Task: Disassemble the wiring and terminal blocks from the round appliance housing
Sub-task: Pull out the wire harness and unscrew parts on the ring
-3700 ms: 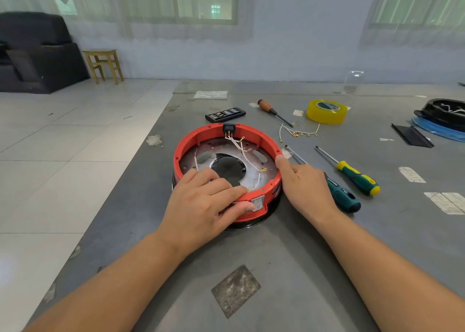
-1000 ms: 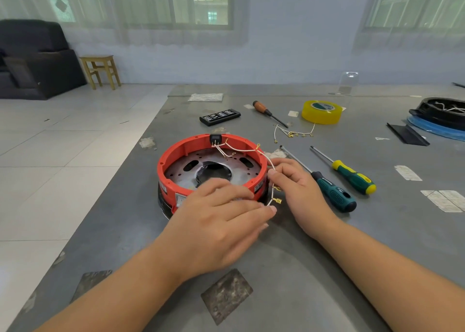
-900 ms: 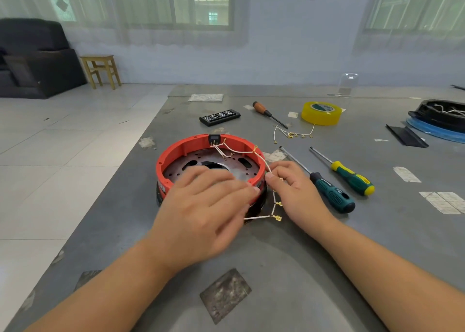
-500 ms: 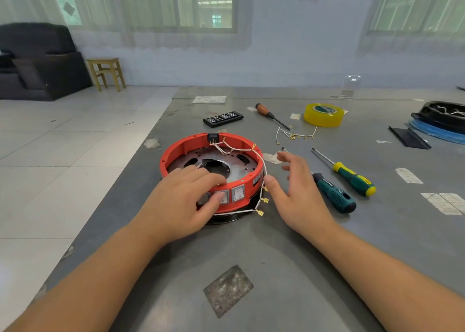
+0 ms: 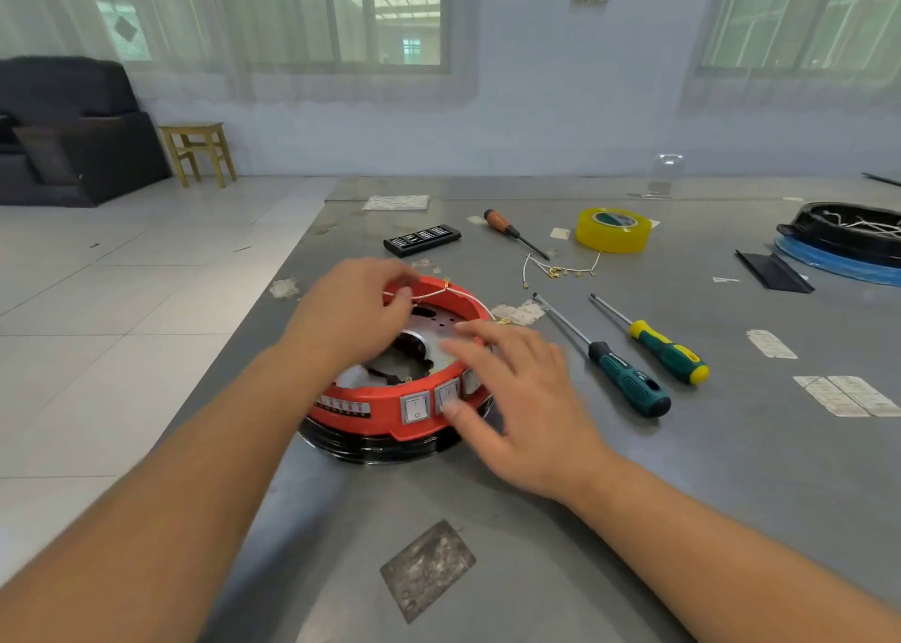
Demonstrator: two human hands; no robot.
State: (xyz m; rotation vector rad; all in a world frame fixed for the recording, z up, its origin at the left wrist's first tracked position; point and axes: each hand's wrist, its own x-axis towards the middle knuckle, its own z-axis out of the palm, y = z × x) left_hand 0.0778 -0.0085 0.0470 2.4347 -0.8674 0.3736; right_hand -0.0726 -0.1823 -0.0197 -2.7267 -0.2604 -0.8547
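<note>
The round red appliance housing sits on a black base on the grey table, its rocker switches facing me. White wires with brass terminals run across its far rim. My left hand reaches over the housing and pinches these wires near the far rim. My right hand lies with spread fingers on the housing's right side, thumb on the switch panel, fingers over the metal plate inside. The terminal block at the far rim is hidden behind my left hand.
Two green-handled screwdrivers lie right of the housing. Farther back are loose wires, a yellow tape roll, an orange-handled screwdriver, a black bit case and a second black housing. The table's left edge runs close by.
The housing has been turned so its switches face me. My left hand left the near rim and now pinches the wires at the far rim. My right hand moved onto the housing.
</note>
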